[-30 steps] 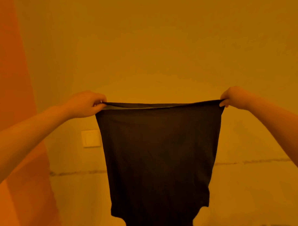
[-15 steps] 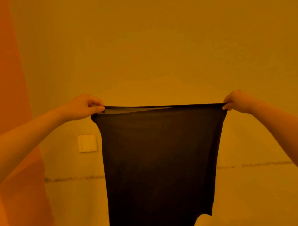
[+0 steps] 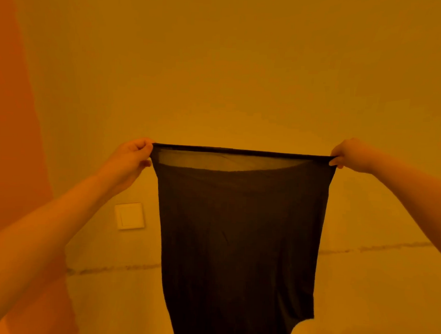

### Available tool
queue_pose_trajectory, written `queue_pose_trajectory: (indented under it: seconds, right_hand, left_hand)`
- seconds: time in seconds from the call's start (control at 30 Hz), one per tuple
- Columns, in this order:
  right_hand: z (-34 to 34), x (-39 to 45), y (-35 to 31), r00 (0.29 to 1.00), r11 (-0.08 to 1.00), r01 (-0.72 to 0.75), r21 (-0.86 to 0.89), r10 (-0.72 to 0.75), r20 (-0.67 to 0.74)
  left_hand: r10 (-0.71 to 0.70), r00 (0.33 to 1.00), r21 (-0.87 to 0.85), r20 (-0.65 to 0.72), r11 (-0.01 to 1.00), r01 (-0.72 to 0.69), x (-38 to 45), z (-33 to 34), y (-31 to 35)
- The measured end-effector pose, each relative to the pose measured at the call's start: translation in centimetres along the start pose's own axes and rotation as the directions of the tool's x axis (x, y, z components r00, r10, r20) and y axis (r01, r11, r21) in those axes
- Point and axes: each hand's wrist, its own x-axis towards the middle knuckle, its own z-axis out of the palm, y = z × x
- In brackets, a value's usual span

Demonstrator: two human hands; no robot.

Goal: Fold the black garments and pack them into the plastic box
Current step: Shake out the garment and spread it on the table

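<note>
Two hands, left hand (image 3: 129, 158) and right hand (image 3: 351, 154), pinch the thin black knit garment (image 3: 237, 237) taut by its hem; we keep corners level before folding.

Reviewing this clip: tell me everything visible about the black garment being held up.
The black garment hangs in the air before a wall, stretched flat between both hands. The left hand pinches one top corner, the right hand the other, pulling the top hem taut and level. The fabric looks thin and knitted; a sheer band just under the hem lets light through. It narrows slightly downward, and its lower end runs out of frame.
</note>
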Motion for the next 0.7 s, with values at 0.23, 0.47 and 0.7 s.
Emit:
queue_pose_trajectory:
  seconds: [0.23, 0.47, 0.7]
  right_hand:
    - [0.0, -0.7, 0.4, 1.0, 0.999, 0.014, -0.045, -0.014, 0.003]
    - [0.3, -0.9, 0.4, 0.997, 0.98, 0.001, 0.197, 0.015, -0.08]
    - [-0.1, -1.6, -0.3, 0.988, 0.866, 0.01, 0.499, 0.068, -0.138]
  left_hand:
    - [-0.046, 0.935, 0.704, 0.351, 0.671, -0.231, 0.5, -2.5, 0.9]
    - [-0.016, 0.94, 0.926, 0.342, 0.177, -0.334, 1.7, -3.7, -0.1]
    - [-0.101, 0.978, 0.971, 0.183, 0.175, -0.163, 1.9, -3.2, -1.7]
